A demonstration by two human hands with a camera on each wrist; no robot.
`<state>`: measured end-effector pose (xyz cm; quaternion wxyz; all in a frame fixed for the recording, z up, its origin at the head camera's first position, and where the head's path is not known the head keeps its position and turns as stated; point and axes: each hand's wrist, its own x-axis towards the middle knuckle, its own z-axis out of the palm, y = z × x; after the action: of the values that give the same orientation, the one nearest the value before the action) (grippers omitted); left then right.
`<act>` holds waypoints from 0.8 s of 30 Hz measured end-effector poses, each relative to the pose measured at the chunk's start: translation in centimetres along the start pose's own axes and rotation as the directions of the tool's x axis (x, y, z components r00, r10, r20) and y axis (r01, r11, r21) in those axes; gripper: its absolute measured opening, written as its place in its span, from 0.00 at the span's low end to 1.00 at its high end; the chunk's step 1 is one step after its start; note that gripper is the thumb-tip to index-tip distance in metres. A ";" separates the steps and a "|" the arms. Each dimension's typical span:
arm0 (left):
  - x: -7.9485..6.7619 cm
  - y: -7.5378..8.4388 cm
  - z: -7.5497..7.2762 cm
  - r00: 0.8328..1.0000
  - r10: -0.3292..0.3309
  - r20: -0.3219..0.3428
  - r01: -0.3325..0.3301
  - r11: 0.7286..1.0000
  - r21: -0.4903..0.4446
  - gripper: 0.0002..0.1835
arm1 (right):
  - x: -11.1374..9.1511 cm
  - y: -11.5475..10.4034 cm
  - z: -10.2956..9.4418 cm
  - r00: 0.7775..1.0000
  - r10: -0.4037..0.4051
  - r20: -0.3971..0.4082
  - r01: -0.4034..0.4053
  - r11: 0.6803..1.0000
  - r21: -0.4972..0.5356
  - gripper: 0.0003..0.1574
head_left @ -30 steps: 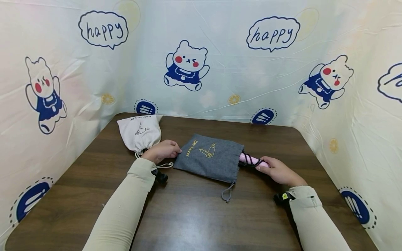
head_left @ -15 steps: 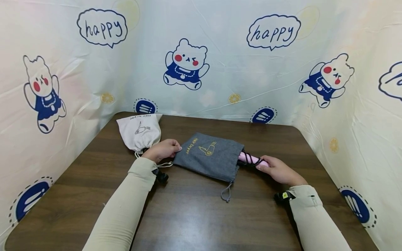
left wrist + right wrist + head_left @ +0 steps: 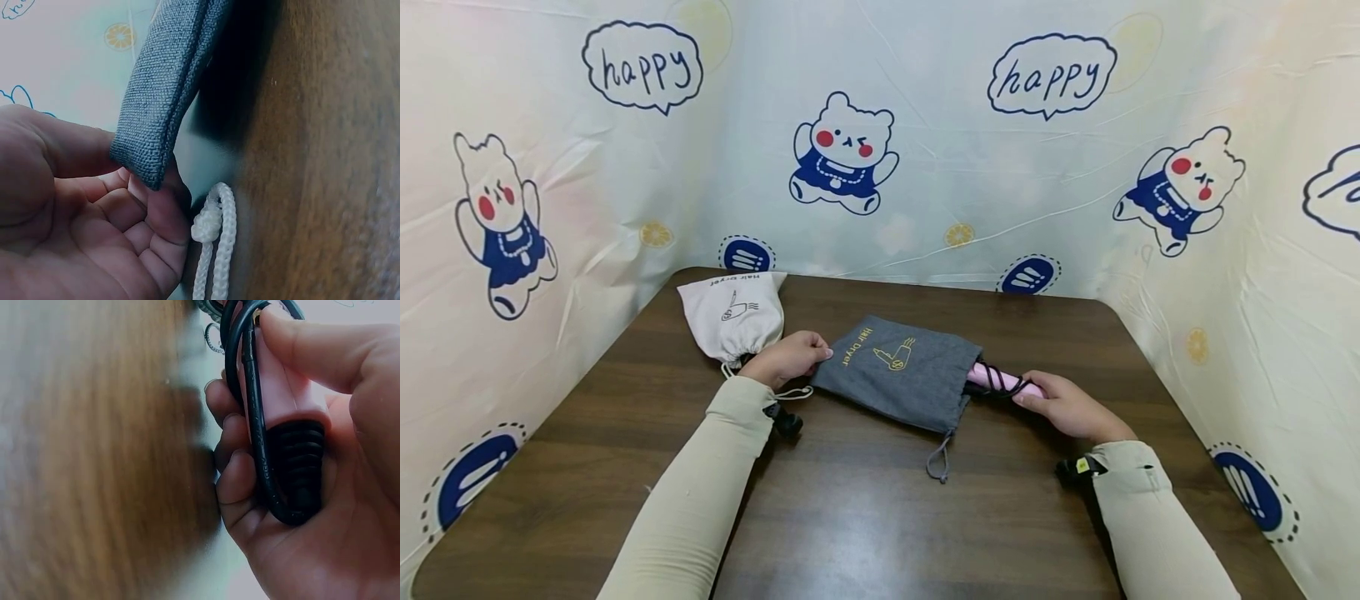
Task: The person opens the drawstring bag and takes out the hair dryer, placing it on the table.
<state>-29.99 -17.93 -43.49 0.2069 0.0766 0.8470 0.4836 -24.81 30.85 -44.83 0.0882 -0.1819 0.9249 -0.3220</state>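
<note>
In the head view, a dark grey drawstring bag [image 3: 895, 375] printed "Hair Dryer" lies flat mid-table. My left hand [image 3: 792, 358] pinches its closed left corner between thumb and fingers; the left wrist view shows this grey cloth corner [image 3: 156, 112] close up. From the bag's mouth on the right sticks the pink handle of a hair dryer [image 3: 981, 375], black cord wound around it. My right hand [image 3: 1067, 408] grips the handle's end, thumb on top and fingers curled beneath. In the right wrist view the black ribbed cord sleeve [image 3: 297, 465] sits against my palm. The bag hides the dryer's other end.
A white drawstring bag [image 3: 733, 317], also printed "Hair Dryer", lies at the back left just beyond my left hand. Its white cord [image 3: 215, 231] trails under that hand. The grey bag's drawstring loop [image 3: 937, 460] hangs toward me. A printed curtain [image 3: 925, 167] borders the brown table [image 3: 850, 517].
The grey bag's mouth has shifted very slightly left, and a little more of the pink handle shows. Both hands keep their holds, nearly still.
</note>
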 end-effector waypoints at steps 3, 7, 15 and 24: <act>0.0 0.0 0.0 1.000 -0.003 -0.003 0.003 1.000 -0.003 0.09 | 0.0 0.0 -0.1 1.000 0.007 0.007 -0.007 1.000 0.011 0.14; 0.0 0.0 0.0 1.000 -0.007 -0.008 0.007 1.000 -0.003 0.09 | -0.1 0.0 -0.2 1.000 0.005 0.015 -0.005 1.000 0.014 0.15; -0.1 0.1 0.0 1.000 -0.007 -0.011 0.006 1.000 -0.022 0.08 | -0.2 0.1 -0.4 1.000 0.006 0.019 -0.006 1.000 0.005 0.15; -0.1 0.0 0.0 1.000 -0.006 -0.005 0.006 1.000 -0.025 0.08 | -0.3 0.6 -0.6 1.000 -0.005 0.027 0.005 1.000 0.013 0.17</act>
<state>-29.92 -17.93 -43.49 0.2075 0.0702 0.8417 0.4935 -24.89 31.68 -44.73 0.1009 -0.1880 0.9212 -0.3255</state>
